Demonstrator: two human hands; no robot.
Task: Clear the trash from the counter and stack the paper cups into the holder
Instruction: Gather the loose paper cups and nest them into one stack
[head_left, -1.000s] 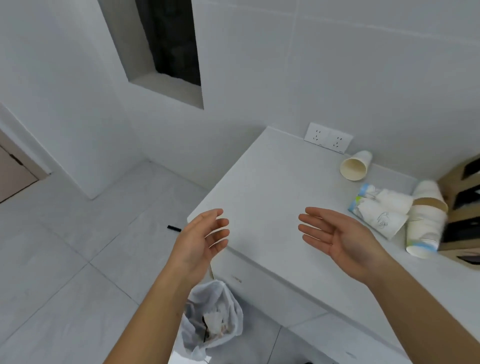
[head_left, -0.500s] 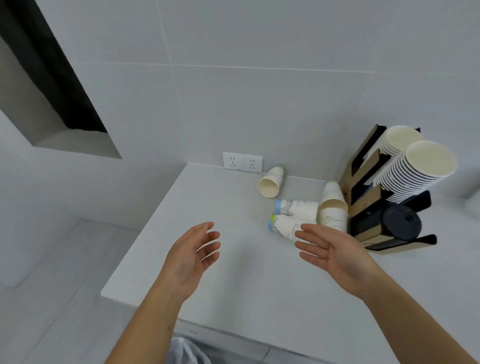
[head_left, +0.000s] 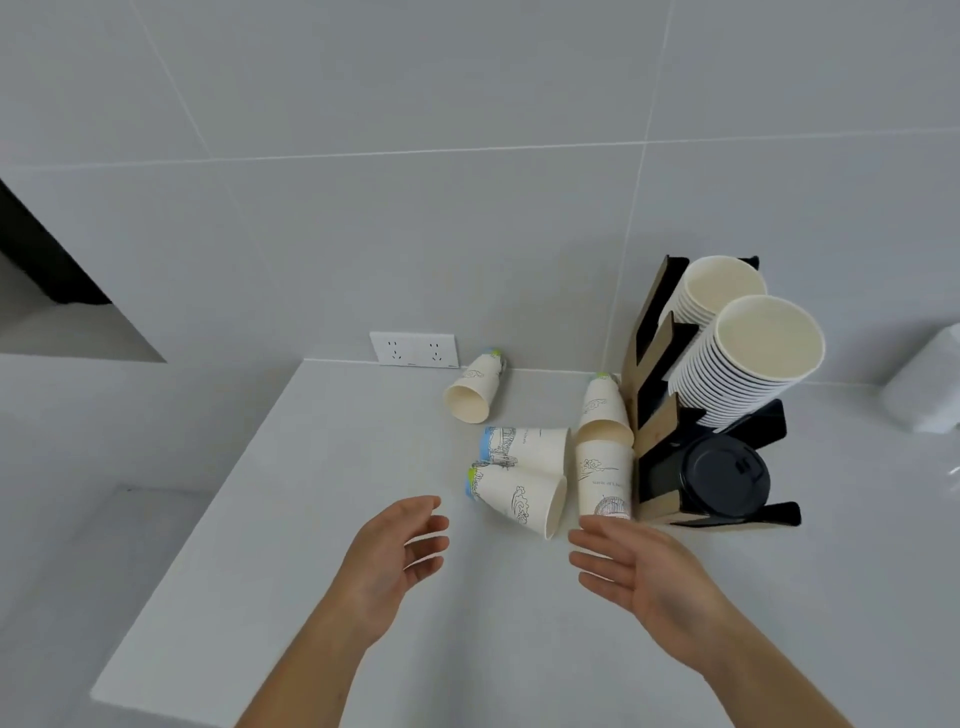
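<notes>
Several white paper cups with line drawings lie tipped on the grey counter (head_left: 322, 571). One cup (head_left: 471, 389) lies near the wall. Two cups (head_left: 524, 448) (head_left: 517, 499) lie side by side, and two nested cups (head_left: 605, 457) lie against the cup holder (head_left: 654, 415). The brown and black holder carries two stacks of white cups (head_left: 748, 364) and black lids (head_left: 724, 475). My left hand (head_left: 395, 556) hovers open just in front of the lying cups. My right hand (head_left: 639, 566) is open, palm inward, its fingertips near the nested cups' base.
A double wall socket (head_left: 414, 349) sits at the counter's back edge. A white object (head_left: 924, 384) stands at the far right. The counter's left and front edges drop to the floor. A dark wall recess (head_left: 47, 270) is at the left.
The view has swung right and closer to the cups and holder; the trash bag below the counter has left the view. Both open hands have moved forward toward the lying cups.
</notes>
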